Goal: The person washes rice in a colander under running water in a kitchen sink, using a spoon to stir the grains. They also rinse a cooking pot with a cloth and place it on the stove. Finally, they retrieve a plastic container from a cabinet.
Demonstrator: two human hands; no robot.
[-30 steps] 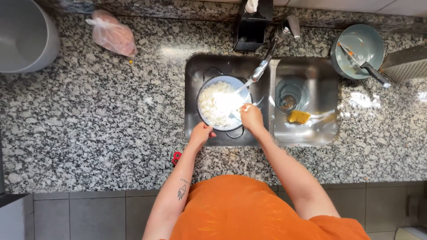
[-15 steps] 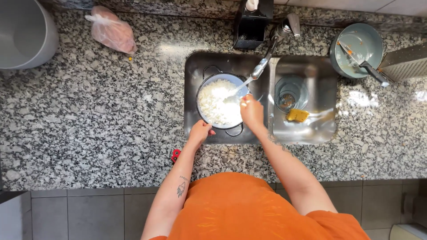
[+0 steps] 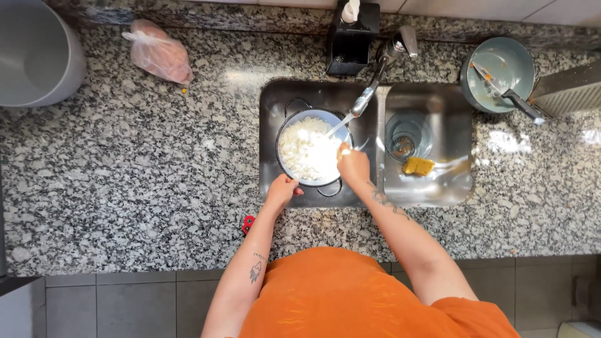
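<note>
Left hand (image 3: 283, 189) clamps the colander (image 3: 311, 149) rim; right hand (image 3: 352, 166), closed on a utensil (image 3: 337, 128), should stir the white pieces (image 3: 307, 152) gently under the faucet (image 3: 374, 87).

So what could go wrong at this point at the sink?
The pot is full of white pieces nearly to its rim while tap water runs in; some could wash over into the sink. The left hand only steadies the pot's edge, so the right hand working inside might tip it.
</note>
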